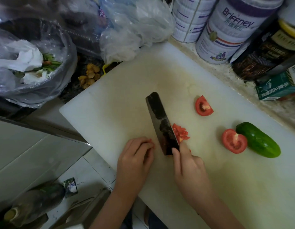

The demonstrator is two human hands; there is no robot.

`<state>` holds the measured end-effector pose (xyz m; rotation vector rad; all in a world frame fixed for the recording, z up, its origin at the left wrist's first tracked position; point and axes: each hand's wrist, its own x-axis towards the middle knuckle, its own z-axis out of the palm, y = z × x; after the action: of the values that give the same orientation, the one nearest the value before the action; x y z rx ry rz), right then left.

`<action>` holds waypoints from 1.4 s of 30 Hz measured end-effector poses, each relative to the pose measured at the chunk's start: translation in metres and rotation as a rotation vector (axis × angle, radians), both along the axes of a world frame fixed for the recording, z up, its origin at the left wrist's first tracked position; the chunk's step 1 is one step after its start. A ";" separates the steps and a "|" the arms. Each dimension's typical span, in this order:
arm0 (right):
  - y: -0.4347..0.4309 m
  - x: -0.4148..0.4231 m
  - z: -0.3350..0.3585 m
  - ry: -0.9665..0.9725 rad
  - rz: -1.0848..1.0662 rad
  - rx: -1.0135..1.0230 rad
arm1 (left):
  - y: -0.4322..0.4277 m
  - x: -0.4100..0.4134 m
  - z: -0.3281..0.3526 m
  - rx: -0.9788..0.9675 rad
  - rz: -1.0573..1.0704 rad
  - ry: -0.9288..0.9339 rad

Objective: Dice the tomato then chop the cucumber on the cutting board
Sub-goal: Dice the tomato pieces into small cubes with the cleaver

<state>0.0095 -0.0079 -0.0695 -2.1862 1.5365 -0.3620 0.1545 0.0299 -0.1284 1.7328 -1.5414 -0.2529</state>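
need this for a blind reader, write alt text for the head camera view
A right hand holds a dark cleaver beside diced tomato on a white cutting board, while the left hand pinches a tomato bit. A tomato wedge, a tomato half and a whole cucumber lie nearby.

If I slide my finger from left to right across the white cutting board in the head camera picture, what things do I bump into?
The left hand pinching a tomato bit → knife → diced tomato pile → tomato wedge → tomato half → cucumber.
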 end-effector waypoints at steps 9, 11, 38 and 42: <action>0.015 -0.012 0.009 -0.223 0.032 0.076 | 0.009 0.012 0.005 -0.022 -0.037 0.037; 0.016 -0.012 0.007 -0.208 0.068 0.097 | 0.011 0.013 0.005 -0.033 0.000 0.013; 0.002 0.021 -0.009 0.079 0.079 0.050 | 0.005 0.013 -0.001 -0.036 0.012 0.028; 0.026 -0.002 -0.004 0.024 0.053 0.100 | 0.004 0.013 -0.002 -0.032 0.016 0.056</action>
<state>0.0072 0.0186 -0.0732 -2.1565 1.4741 -0.2376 0.1670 0.0335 -0.1304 1.6988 -1.4832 -0.2647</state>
